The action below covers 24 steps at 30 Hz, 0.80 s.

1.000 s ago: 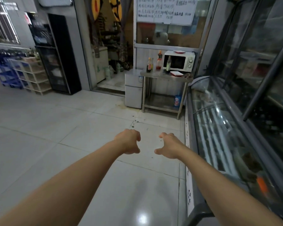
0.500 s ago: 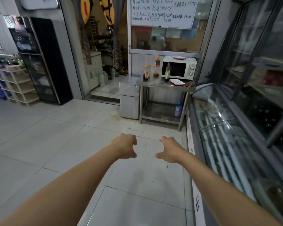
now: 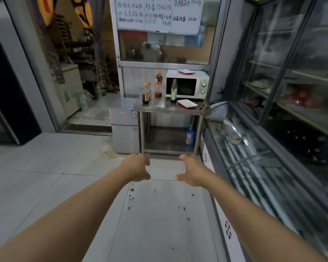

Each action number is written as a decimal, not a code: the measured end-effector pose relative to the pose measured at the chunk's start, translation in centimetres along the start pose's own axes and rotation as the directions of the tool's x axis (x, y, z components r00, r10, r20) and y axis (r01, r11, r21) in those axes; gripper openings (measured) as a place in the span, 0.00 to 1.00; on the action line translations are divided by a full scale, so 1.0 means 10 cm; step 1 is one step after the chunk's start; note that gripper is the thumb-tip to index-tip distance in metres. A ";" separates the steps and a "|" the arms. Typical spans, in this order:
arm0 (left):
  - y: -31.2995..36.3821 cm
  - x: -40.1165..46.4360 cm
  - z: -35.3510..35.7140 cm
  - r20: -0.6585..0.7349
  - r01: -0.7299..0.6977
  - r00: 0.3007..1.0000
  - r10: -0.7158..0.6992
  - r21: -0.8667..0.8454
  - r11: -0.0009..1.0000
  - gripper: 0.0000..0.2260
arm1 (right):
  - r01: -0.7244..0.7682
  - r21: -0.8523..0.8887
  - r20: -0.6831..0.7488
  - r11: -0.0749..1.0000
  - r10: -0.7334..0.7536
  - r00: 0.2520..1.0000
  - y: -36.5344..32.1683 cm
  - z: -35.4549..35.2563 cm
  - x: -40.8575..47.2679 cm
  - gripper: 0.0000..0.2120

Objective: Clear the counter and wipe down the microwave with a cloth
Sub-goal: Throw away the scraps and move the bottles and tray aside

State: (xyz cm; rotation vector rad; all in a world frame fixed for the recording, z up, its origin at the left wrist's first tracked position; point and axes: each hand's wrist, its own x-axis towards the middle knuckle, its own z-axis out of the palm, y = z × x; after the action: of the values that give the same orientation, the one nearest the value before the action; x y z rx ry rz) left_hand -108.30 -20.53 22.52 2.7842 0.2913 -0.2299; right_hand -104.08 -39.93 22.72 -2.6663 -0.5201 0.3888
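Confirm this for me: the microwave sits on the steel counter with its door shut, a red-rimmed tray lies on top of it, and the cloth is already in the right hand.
One thing is wrong: the right hand holds nothing. In the head view the cloth lies on the steel counter at its right corner. The microwave, its door shut, and the red-rimmed tray on top are as you say.
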 end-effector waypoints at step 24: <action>-0.06 4.56 -0.86 -0.057 -0.040 0.998 0.037 -0.053 0.998 0.22 | 0.034 -0.017 -0.061 0.999 -0.035 0.998 0.37 -1.14 4.62 0.37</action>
State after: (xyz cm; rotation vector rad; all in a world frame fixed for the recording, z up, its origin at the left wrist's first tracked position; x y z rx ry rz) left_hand -63.29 -9.19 21.59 2.7436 0.2538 -0.1328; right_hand -57.91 -27.89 22.39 -2.6710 -0.5520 0.2930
